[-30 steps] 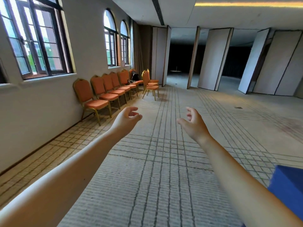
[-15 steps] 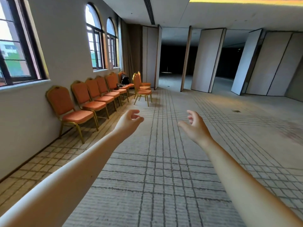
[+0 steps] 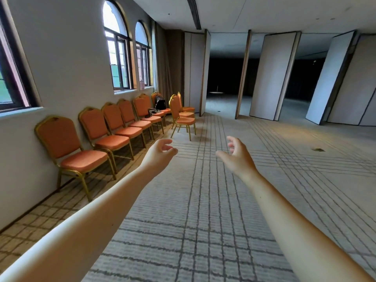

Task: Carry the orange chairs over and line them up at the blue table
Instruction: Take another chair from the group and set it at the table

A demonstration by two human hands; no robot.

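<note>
A row of several orange chairs with gold frames lines the left wall; the nearest chair (image 3: 69, 147) stands at my left front. Further back, a small stack of orange chairs (image 3: 181, 115) stands apart from the wall. Both my arms reach forward over the carpet. My left hand (image 3: 158, 154) and my right hand (image 3: 238, 155) hold nothing, with fingers loosely curled. Neither hand touches a chair. The blue table is out of view.
A black bag (image 3: 159, 103) and dark items lie on the far chairs of the row. Tall folding partition panels (image 3: 272, 76) stand at the back, with dark openings between them. Patterned carpet (image 3: 203, 210) stretches ahead. Windows (image 3: 118, 55) run along the left wall.
I have moved forward along the wall: the chairs are nearer and larger, and the blue table corner at the lower right has left the view. Both hands stay raised and empty.
</note>
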